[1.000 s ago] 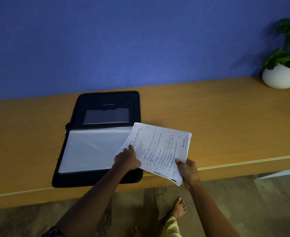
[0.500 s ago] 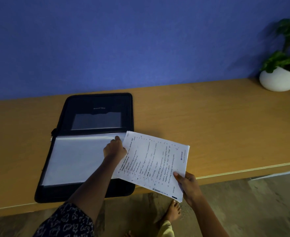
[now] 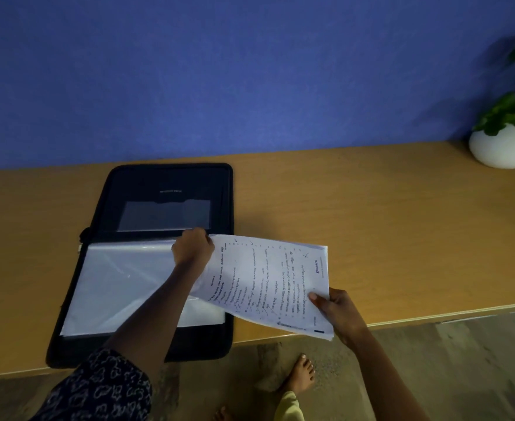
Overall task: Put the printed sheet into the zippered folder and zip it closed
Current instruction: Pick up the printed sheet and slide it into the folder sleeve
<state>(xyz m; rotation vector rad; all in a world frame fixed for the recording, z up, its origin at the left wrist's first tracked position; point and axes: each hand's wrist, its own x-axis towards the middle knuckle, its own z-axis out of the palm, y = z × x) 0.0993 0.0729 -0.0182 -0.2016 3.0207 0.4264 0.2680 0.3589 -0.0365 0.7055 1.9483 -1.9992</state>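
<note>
A black zippered folder [image 3: 171,183] lies open on the wooden table, its far half showing a dark pocket. A clear plastic sleeve [image 3: 119,284] covers its near half. The printed sheet [image 3: 268,281], white with lines of text, hangs tilted over the folder's right edge. My right hand [image 3: 336,311] pinches the sheet's near right corner. My left hand [image 3: 193,248] is closed at the sleeve's far right corner, where the sheet's left edge meets it. Whether it grips the sleeve, the sheet or both is hidden.
The wooden table [image 3: 386,226] stands against a blue wall. A white pot with a green plant [image 3: 505,147] sits at the far right. The table's front edge runs just below the folder. A bare foot [image 3: 300,375] stands on the floor beneath.
My left hand has moved away from me along the sheet's left edge to the sleeve's far corner. The sheet has shifted a little toward the folder.
</note>
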